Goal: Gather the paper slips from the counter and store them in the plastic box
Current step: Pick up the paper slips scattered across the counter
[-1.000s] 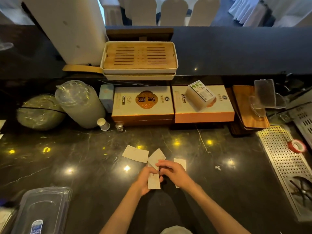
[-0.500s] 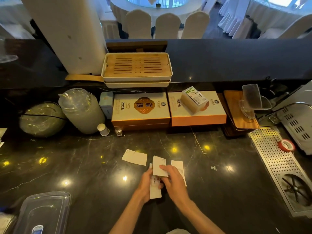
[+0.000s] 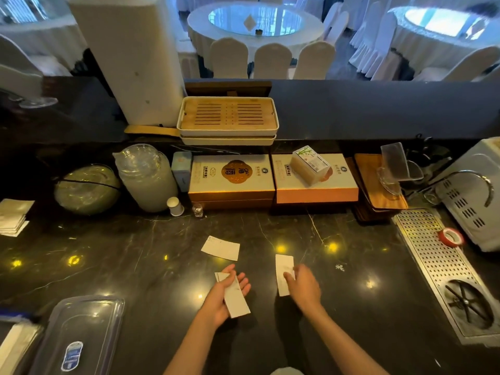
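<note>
Along the black marble counter, left to right: stack of white napkins at the far edge, clear plastic box with its lid on at the near left corner, round glass jar, frosted lidded pitcher, two flat gift boxes against the back ledge, perforated steel drain tray at right with a red tape roll on it. Nothing between hands and box. Left hand palm up, fingers loosely spread, holding collected slips, thin white rectangles, against the palm. Loose slip flat on the stone just beyond it. Right hand palm down, fingers curled onto another slip lying lengthwise on the counter; whether pinched or merely pressed, cannot tell.
</note>
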